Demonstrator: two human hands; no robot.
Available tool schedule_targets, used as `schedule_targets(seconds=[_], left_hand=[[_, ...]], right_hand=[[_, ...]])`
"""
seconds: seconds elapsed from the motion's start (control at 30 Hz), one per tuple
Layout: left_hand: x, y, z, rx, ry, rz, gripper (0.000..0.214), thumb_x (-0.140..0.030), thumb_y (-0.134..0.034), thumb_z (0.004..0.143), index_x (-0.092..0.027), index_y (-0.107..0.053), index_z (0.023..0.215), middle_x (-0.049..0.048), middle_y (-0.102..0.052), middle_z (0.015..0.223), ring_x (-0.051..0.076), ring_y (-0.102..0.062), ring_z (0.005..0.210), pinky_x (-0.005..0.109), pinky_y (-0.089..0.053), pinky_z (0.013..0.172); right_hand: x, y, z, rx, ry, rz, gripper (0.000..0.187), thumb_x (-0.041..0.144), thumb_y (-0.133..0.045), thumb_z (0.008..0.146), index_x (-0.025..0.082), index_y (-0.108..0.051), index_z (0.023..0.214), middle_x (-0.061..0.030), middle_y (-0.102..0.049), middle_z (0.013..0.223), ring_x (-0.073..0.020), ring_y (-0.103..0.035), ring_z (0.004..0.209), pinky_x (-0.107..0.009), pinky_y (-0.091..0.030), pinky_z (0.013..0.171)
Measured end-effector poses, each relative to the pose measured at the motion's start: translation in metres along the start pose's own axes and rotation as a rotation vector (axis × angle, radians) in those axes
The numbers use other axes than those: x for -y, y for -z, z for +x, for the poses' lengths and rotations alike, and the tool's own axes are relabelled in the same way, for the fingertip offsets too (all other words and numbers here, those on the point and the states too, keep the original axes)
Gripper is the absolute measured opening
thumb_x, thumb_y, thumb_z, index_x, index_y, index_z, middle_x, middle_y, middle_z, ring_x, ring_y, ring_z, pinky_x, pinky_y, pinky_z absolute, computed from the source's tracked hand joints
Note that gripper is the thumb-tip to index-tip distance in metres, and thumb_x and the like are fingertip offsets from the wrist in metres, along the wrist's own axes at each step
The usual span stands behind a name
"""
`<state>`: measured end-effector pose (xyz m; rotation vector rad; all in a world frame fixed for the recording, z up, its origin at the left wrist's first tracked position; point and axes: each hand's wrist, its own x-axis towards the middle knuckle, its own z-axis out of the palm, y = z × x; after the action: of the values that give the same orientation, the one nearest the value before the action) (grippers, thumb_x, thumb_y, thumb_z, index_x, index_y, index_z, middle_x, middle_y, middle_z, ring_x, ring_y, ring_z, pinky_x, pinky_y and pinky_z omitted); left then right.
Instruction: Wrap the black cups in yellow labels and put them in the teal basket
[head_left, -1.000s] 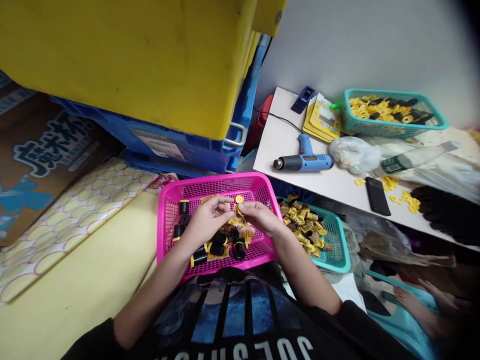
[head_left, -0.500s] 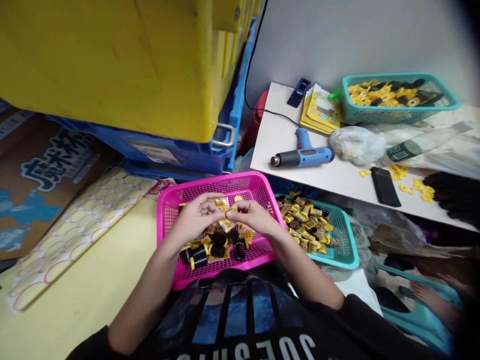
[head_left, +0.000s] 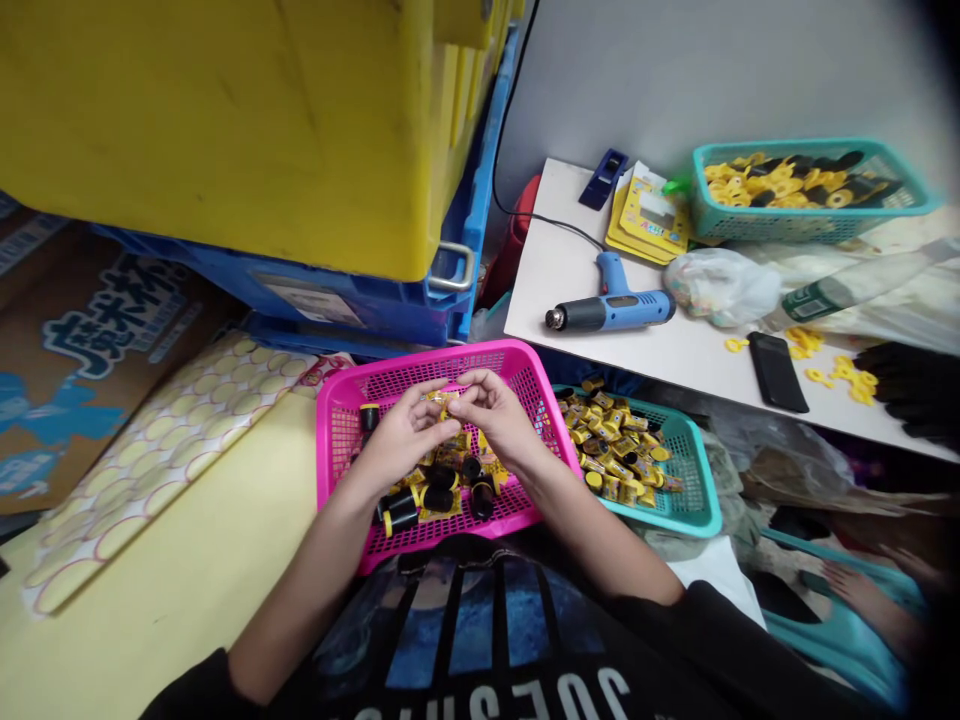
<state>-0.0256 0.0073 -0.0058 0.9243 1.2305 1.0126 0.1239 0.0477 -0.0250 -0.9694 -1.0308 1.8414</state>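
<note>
Both hands are raised over a pink basket (head_left: 324, 450) and meet at a small yellow printed piece, likely a sleeve or label (head_left: 439, 398). My left hand (head_left: 409, 430) pinches it from the left, the fingers curled. From the other side my right hand (head_left: 495, 415) grips it between thumb and bent fingers. The fingers partly cover the piece, so its exact shape is unclear. Below them in the basket lie several small black bottles (head_left: 401, 518) with yellow caps, among flat yellow printed pieces.
To the right, a teal basket (head_left: 705, 490) holds many yellow-wrapped bottles (head_left: 619, 440). A blue heat gun (head_left: 630, 312), black phone (head_left: 778, 372) and second teal basket (head_left: 810, 228) sit on the white table (head_left: 536, 280). Stacked yellow (head_left: 225, 130) and blue crates (head_left: 337, 310) stand ahead.
The yellow piece has been raised slightly and turned between my fingers. My right hand's fingers have lifted and bent over it. The view has shifted a little.
</note>
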Motion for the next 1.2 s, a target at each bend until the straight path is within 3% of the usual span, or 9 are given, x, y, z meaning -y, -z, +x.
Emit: schedule_targets(seconds=[0.13,0.23,0.3,0.4,0.5,0.67,0.8,0.9,1.2], left_hand=[[0.006,-0.003,0.004,-0.174,-0.018,-0.131,0.045,-0.035,-0.080,0.064,-0.019,-0.056,0.099,0.0006,-0.071,0.080,0.015,-0.068,0.071,0.029,-0.056,0.067],[0.009,0.008,0.004,-0.346,-0.013,-0.158,0.043,-0.039,-0.085,0.058,-0.017,-0.059,0.084,-0.0012,-0.070,0.072,0.013,-0.066,0.061,0.028,-0.057,0.063],[0.010,0.016,0.003,-0.418,-0.015,-0.138,0.044,-0.042,-0.086,0.055,-0.015,-0.065,0.083,0.0000,-0.072,0.072,0.013,-0.065,0.058,0.029,-0.057,0.064],[0.013,0.021,-0.001,-0.438,-0.009,-0.103,0.046,-0.046,-0.084,0.059,-0.013,-0.073,0.089,0.0050,-0.076,0.086,0.014,-0.067,0.063,0.032,-0.059,0.069],[0.016,0.022,-0.005,-0.380,-0.007,-0.101,0.050,-0.051,-0.083,0.060,-0.014,-0.076,0.094,0.0084,-0.077,0.096,0.019,-0.070,0.070,0.036,-0.060,0.074],[0.020,0.031,-0.011,-0.339,-0.028,-0.108,0.049,-0.053,-0.082,0.061,-0.015,-0.077,0.091,0.0088,-0.078,0.091,0.019,-0.071,0.066,0.037,-0.061,0.072],[0.021,0.039,-0.014,-0.323,-0.005,-0.083,0.049,-0.054,-0.083,0.058,-0.015,-0.077,0.087,0.0086,-0.078,0.090,0.021,-0.072,0.067,0.040,-0.062,0.074],[0.020,0.039,-0.015,-0.279,0.034,-0.065,0.050,-0.055,-0.084,0.055,-0.015,-0.077,0.085,0.0096,-0.078,0.090,0.024,-0.073,0.072,0.042,-0.062,0.076],[0.017,0.028,-0.017,-0.164,0.084,-0.067,0.054,-0.056,-0.081,0.060,-0.015,-0.077,0.096,0.0099,-0.078,0.092,0.025,-0.075,0.075,0.041,-0.063,0.075]], right_hand=[[-0.001,0.007,0.001,-0.039,0.065,-0.138,0.035,0.045,-0.067,0.080,0.023,-0.055,0.103,0.0032,-0.059,0.078,-0.0135,-0.058,0.075,-0.029,-0.046,0.075],[-0.007,0.012,-0.006,0.092,0.080,-0.665,0.020,0.037,-0.052,0.092,0.020,-0.061,0.097,-0.0038,-0.063,0.092,-0.0182,-0.057,0.090,-0.036,-0.043,0.086],[-0.016,0.009,-0.014,0.286,0.065,-1.136,0.016,0.031,-0.059,0.088,0.017,-0.067,0.092,-0.0091,-0.064,0.097,-0.0243,-0.054,0.099,-0.043,-0.040,0.092],[-0.037,-0.005,-0.023,0.465,0.084,-1.611,0.026,0.033,-0.068,0.081,0.014,-0.072,0.098,-0.0171,-0.061,0.110,-0.0340,-0.048,0.111,-0.050,-0.038,0.095],[-0.053,-0.016,-0.026,0.496,0.104,-1.737,0.031,0.035,-0.066,0.083,0.010,-0.073,0.100,-0.0200,-0.058,0.116,-0.0358,-0.047,0.113,-0.049,-0.040,0.095],[-0.046,-0.003,-0.026,0.451,0.127,-1.466,0.033,0.035,-0.064,0.085,0.010,-0.066,0.106,-0.0188,-0.057,0.116,-0.0325,-0.048,0.115,-0.049,-0.037,0.102],[-0.027,0.017,-0.027,0.421,-0.088,-0.611,0.039,0.051,-0.048,0.093,0.019,-0.053,0.115,-0.0080,-0.061,0.100,-0.0195,-0.060,0.090,-0.039,-0.050,0.084],[-0.011,0.021,-0.024,0.244,-0.119,-0.154,0.043,0.058,-0.057,0.086,0.024,-0.052,0.113,-0.0033,-0.061,0.096,-0.0148,-0.063,0.079,-0.032,-0.052,0.073],[0.027,0.024,-0.015,0.117,0.020,-0.183,0.034,0.030,-0.081,0.068,0.022,-0.065,0.096,-0.0012,-0.066,0.092,-0.0139,-0.061,0.078,-0.030,-0.052,0.073]])
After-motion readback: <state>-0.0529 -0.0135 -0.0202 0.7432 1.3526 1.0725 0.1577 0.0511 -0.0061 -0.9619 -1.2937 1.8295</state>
